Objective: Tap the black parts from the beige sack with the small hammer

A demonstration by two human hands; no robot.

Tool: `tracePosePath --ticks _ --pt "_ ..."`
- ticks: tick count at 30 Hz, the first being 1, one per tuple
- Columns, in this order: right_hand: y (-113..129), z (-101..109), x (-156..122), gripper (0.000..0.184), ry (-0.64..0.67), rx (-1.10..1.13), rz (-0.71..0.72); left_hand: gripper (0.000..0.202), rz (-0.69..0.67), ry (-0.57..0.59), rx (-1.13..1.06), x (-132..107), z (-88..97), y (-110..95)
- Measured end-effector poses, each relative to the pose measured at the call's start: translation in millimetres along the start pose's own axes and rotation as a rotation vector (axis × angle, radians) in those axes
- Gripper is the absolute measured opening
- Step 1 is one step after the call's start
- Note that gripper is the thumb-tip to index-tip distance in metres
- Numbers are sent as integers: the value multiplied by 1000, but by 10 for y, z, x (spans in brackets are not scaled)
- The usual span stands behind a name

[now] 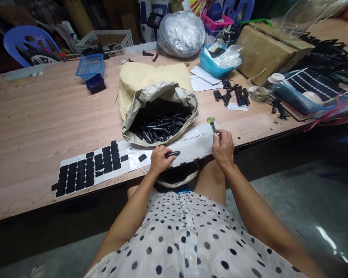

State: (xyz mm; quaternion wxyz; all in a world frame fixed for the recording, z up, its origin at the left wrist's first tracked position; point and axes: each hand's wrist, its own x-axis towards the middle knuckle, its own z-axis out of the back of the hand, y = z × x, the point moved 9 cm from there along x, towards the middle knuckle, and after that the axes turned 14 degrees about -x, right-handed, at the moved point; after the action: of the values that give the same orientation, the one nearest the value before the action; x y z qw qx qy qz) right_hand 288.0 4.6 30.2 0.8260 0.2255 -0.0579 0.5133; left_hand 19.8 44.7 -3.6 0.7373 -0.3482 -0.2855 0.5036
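My left hand (pixel 159 159) is closed on a slim black plastic piece (pixel 173 154) at the table's front edge. It rests on a white backing sheet (pixel 191 143). My right hand (pixel 223 146) grips a small tool with a round greenish head (pixel 211 121) that points away from me. Just behind both hands an open woven sack (pixel 162 108) holds several black plastic pieces (pixel 162 127). Rows of black stickers (pixel 87 170) cover the sheet's left part, and one single sticker (pixel 142 157) lies near my left hand.
Loose black pieces (pixel 233 95) lie to the right rear. A cardboard box (pixel 266 50), blue trays (pixel 214 65) (pixel 90 66), a tied plastic bag (pixel 181 34) and a white basket (pixel 106 38) stand at the back. A bag (pixel 178 179) hangs under the table edge, by my knees.
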Motion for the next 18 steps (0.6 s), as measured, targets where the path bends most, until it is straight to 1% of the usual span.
tracePosePath --ticks 2,4,7,9,12,16,18 --pt "150 96 -325 35 46 130 68 11 0 7 -3 5 -8 3" --pt "337 119 -644 35 133 245 135 10 1 10 -12 8 -11 9" --pt "580 128 -956 34 191 377 207 10 -3 0 -29 14 -5 17" --pt "694 120 -1039 36 208 432 249 10 -20 -12 -42 19 -2 16" --pt "812 125 -1063 38 215 466 313 12 -48 -26 -59 27 -10 15" --pt "905 155 -1077 39 180 451 356 10 -48 -41 -53 35 -21 38" --pt "935 137 -1096 40 173 427 372 8 -47 -43 -47 36 -26 44"
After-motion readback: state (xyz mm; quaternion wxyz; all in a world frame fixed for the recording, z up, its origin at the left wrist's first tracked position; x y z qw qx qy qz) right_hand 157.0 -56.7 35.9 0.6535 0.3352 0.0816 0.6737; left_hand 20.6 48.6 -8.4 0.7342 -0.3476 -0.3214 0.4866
